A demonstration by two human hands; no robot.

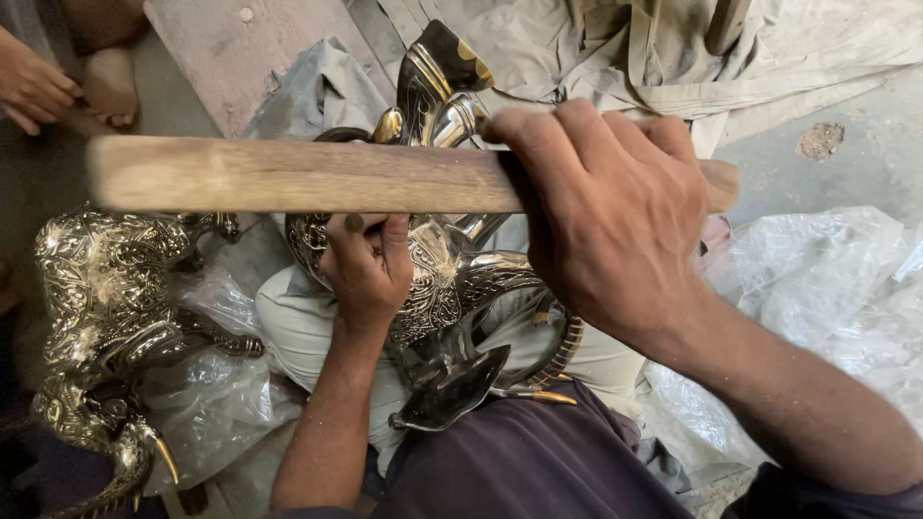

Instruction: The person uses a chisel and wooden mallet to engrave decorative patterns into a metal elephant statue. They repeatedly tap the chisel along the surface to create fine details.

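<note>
Firmly, the right hand (615, 221) gripped a wooden stick (308, 175) while the left hand (370, 264) clasped the brass elephant figurine (442, 279), steadying it on the lap.

The wooden stick (308, 176) lies across the middle, above the engraved metal figure (437, 288), and it closes the way down from the top. The right hand (606, 221) grips the stick and blocks the right side of the figure. The left hand (368, 264) covers its left flank. A second metal figure (96, 317) on clear plastic (216, 384) fills the left side. Free room is on the bare floor (865, 163) at the upper right. Another person's hand (34, 86) occupies the upper left corner.
</note>
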